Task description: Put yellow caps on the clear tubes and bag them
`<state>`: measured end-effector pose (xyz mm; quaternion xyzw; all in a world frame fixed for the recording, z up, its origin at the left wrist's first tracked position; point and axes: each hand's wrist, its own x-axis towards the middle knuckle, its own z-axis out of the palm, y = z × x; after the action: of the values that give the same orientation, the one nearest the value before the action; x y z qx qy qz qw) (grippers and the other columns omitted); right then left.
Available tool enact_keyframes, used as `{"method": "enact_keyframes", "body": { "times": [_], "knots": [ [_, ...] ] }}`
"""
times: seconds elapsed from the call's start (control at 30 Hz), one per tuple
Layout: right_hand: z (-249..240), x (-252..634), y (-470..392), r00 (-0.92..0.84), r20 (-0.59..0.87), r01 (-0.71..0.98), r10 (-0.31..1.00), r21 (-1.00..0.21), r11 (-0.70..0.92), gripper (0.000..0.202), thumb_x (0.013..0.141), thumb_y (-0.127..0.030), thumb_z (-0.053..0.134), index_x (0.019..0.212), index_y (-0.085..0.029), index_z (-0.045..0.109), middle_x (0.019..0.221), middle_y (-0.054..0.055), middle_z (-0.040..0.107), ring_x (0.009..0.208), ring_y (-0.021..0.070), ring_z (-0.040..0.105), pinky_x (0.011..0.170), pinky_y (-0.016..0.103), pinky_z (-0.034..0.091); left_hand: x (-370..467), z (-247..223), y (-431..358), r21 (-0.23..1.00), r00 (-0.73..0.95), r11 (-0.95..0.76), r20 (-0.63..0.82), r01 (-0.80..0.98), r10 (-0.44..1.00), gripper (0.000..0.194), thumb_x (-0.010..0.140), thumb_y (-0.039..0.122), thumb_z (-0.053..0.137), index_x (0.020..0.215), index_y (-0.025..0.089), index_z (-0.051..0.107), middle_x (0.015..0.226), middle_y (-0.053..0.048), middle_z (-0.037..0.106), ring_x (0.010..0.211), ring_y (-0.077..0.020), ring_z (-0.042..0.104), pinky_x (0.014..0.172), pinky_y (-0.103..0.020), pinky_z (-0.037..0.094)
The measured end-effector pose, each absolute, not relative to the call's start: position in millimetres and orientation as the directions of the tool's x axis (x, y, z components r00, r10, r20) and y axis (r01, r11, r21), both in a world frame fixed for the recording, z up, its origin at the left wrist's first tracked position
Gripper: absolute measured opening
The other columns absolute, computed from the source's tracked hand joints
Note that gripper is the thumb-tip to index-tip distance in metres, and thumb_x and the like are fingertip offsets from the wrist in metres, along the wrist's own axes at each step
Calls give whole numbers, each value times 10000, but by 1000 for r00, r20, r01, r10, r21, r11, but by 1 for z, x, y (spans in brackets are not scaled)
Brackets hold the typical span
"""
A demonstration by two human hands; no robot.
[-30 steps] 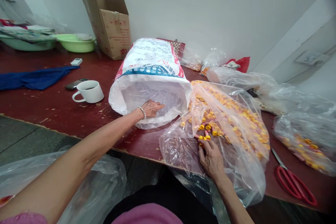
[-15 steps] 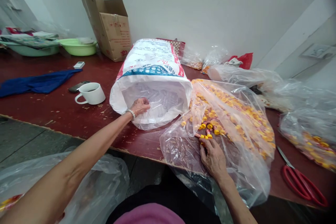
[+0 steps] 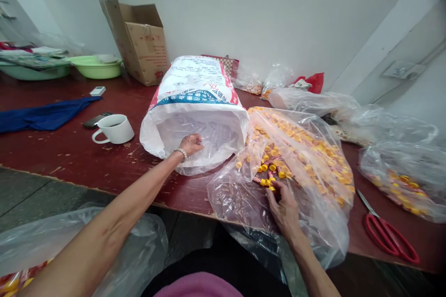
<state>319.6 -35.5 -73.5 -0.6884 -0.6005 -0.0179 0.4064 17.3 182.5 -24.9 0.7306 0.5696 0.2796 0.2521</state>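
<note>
A white woven sack (image 3: 198, 79) with red and blue print lies on its side, its mouth facing me. Inside it are clear plastic pieces (image 3: 209, 134), hard to make out. My left hand (image 3: 191, 144), a beaded bracelet at its wrist, reaches into the mouth with fingers curled together; what they grip is hidden. To the right, a clear plastic bag (image 3: 237, 195) holds many small red-patterned tubes with yellow caps (image 3: 299, 148). At its opening my right hand (image 3: 284, 206) has thumb and fingertips closed around a yellow-capped tube (image 3: 270, 187).
A white mug (image 3: 116, 130) of dark liquid stands left of the sack. Red-handled scissors (image 3: 390, 236) lie near the right front edge. A cardboard box (image 3: 146, 46), green basin (image 3: 99, 68) and blue cloth (image 3: 49, 115) are further back; another clear bag (image 3: 400, 162) lies right.
The view has shifted slightly, so the things on the table appear further left. My left hand has moved a little to the right within the sack's mouth. My right hand stays by the yellow-capped tubes.
</note>
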Motion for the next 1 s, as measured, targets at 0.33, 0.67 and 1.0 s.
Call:
{"method": "enact_keyframes", "body": {
  "times": [0.33,0.67,1.0],
  "knots": [
    [3,227,-43,278,461,452,843,-837,308,235,872,-322,504,1050,-204,602,1032,77,649,957,186,599,864,361,466,11,-4,56,958,340,-127,34,256,940,328,681,386,667,879,146,566,863,-29,632,594,-80,519,435,-161,348],
    [10,219,-57,-24,358,495,933,-807,322,227,887,-275,475,1048,-214,622,991,46,663,938,170,604,846,324,456,33,-14,-32,986,465,158,-166,56,870,359,670,387,722,918,182,561,814,-16,636,564,-83,507,395,-149,326],
    [-4,240,-70,243,62,86,968,-995,42,282,810,-403,576,1009,-212,637,921,21,661,794,139,570,687,261,454,40,-15,-56,961,602,266,-254,71,757,275,652,296,727,843,170,575,778,-8,623,591,-84,507,440,-159,335]
  ]
}}
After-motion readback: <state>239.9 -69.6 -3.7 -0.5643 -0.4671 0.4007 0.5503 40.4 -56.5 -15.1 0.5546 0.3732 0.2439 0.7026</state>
